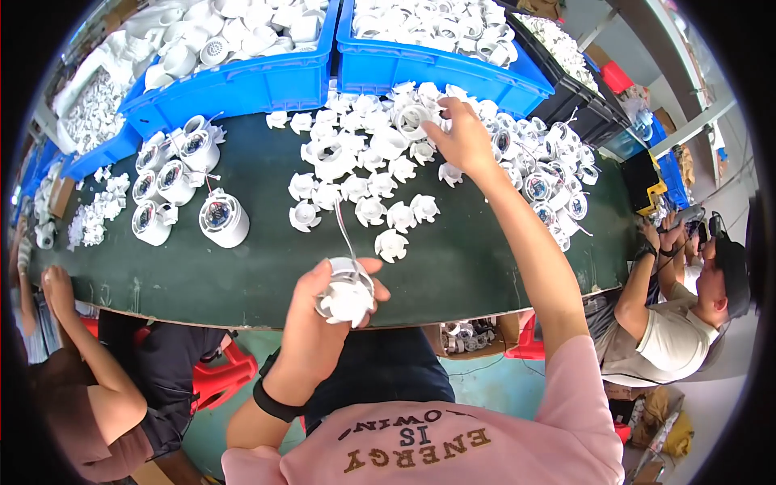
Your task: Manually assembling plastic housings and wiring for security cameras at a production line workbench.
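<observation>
My left hand (311,323) is closed around a white round lamp housing (343,275) near the table's front edge. A white clawed plastic piece (349,301) sits at its near end, and a thin wire rises from the far side. Farther off, my right hand (465,139) reaches over the scattered parts. Its thumb and fingertips are at the edge of a white plastic ring (411,121) and appear to pinch it. Around and below that ring lie several loose white clawed pieces (402,168) on the dark green table (267,275).
Blue bins (234,89) of white parts line the back, beside a black crate (578,101). Round lamp units with wires stand at left (224,218) and in a heap at right (537,186). People sit close on both sides, near red stools (226,376).
</observation>
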`<state>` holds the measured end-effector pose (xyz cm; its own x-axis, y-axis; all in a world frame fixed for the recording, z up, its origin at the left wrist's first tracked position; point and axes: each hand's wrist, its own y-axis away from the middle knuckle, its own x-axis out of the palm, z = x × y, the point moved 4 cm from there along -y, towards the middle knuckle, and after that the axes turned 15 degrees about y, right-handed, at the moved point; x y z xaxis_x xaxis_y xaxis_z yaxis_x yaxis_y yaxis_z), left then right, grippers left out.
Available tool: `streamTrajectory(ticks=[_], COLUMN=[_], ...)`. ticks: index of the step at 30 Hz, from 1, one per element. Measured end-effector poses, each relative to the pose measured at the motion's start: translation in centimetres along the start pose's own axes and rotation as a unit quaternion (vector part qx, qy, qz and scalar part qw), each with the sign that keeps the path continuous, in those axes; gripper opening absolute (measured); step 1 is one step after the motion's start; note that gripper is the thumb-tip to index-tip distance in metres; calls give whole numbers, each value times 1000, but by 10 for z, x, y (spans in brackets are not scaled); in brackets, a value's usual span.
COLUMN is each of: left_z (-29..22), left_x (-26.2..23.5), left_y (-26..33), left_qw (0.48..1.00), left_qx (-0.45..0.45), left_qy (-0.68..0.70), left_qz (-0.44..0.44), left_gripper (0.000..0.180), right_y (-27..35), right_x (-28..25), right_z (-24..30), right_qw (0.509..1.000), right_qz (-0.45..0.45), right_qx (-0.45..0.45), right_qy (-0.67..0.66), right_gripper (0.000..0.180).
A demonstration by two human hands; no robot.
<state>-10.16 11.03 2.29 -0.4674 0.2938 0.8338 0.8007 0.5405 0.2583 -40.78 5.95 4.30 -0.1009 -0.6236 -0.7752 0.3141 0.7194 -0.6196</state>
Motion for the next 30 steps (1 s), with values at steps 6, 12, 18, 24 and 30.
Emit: streamTrajectory(ticks=[6,12,18,24,30], left_z=[-6,-4,16,27,32], left_x=[10,12,12,16,28], left_y=[9,-1,-20,-20,-22], left_qw=[996,999,995,996,994], left_qx=[-18,16,-58,-81,-26], left_qy=[-85,4,82,9,-59], left_qz=[7,34,-3,-31,84], left_gripper=[60,44,44,43,41], right_y=[-8,45,107,135,151], right_x=[9,-58,-104,-125,-134], right_z=[-1,67,105,97,102], right_qw=[996,952,872,899,901], right_qz=[80,190,231,74,58], right_qx=[34,37,12,14,-70], right_qy=[9,-236,-431,-430,-425], right_gripper=[19,28,16,50,64])
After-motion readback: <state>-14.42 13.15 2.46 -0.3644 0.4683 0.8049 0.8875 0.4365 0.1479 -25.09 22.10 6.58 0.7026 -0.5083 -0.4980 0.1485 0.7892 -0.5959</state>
